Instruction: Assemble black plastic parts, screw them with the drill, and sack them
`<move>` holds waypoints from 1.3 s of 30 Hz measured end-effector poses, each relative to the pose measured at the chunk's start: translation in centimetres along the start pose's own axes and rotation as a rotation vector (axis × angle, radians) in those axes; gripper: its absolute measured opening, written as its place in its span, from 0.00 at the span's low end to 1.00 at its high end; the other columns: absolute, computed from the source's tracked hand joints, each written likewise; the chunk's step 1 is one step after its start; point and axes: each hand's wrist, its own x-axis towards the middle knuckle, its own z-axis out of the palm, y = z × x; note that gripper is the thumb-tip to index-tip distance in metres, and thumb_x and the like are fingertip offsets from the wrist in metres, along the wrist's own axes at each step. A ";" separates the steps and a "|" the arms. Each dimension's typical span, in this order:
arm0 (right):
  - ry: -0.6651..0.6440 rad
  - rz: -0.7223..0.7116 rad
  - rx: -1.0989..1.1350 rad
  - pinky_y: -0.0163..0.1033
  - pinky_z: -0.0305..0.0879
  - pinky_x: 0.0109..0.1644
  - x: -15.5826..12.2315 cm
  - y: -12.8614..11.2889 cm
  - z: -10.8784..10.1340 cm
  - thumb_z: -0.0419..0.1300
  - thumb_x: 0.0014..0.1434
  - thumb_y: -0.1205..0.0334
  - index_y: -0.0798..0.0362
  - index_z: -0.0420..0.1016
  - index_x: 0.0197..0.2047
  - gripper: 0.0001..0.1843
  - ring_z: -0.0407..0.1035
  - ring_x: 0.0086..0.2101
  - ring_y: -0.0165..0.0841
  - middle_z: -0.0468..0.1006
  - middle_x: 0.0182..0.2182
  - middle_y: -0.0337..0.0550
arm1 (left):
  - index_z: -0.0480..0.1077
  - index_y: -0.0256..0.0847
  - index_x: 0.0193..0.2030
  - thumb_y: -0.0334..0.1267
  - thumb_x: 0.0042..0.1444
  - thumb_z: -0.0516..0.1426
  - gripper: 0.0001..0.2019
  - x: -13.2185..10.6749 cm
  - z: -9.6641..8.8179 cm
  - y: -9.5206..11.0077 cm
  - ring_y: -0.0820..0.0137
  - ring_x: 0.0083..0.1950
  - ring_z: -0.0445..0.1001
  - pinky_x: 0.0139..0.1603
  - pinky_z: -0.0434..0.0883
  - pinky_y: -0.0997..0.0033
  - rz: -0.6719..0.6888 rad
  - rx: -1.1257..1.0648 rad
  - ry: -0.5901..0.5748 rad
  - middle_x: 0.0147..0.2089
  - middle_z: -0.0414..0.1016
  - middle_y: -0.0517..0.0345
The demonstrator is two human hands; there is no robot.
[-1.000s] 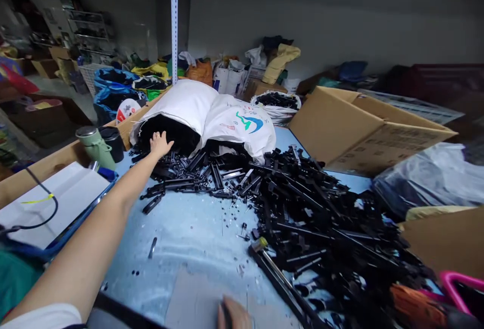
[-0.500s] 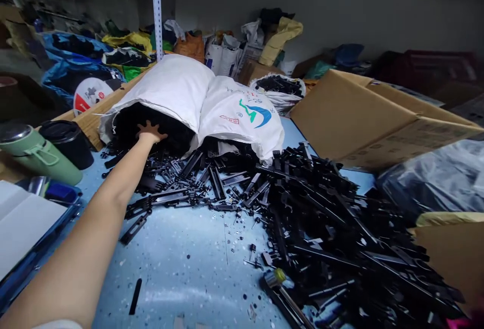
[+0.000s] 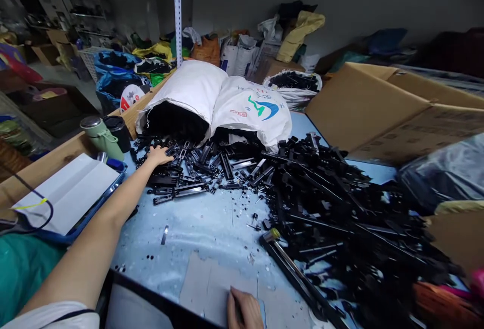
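At six o'clock, the right hand (image 3: pixel 249 310) curls on a torn, flat grey sheet (image 3: pixel 206 281); whether its fingers clasp something is unclear. At eleven, the left hand (image 3: pixel 159 156) splays over slotted black parts (image 3: pixel 227 166), gripping nothing visible. Many already lie loose; the bulging white woven sacks (image 3: pixel 194 84) at twelve probably hold more, their depths too dark to read.

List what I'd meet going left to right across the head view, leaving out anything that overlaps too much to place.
Teal fabric → pale green flask → left hand → right hand → big open cardboard box. The loose black parts spread too widely to place.
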 end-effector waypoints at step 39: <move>-0.520 0.377 0.190 0.34 0.62 0.32 26.6 4.8 9.2 0.51 0.56 0.58 0.57 0.67 0.43 0.14 0.64 0.26 0.28 0.70 0.28 0.38 | 0.67 0.39 0.46 0.33 0.60 0.53 0.09 -34.7 12.8 9.3 0.62 0.48 0.67 0.48 0.68 0.59 0.734 -0.296 0.055 0.45 0.69 0.50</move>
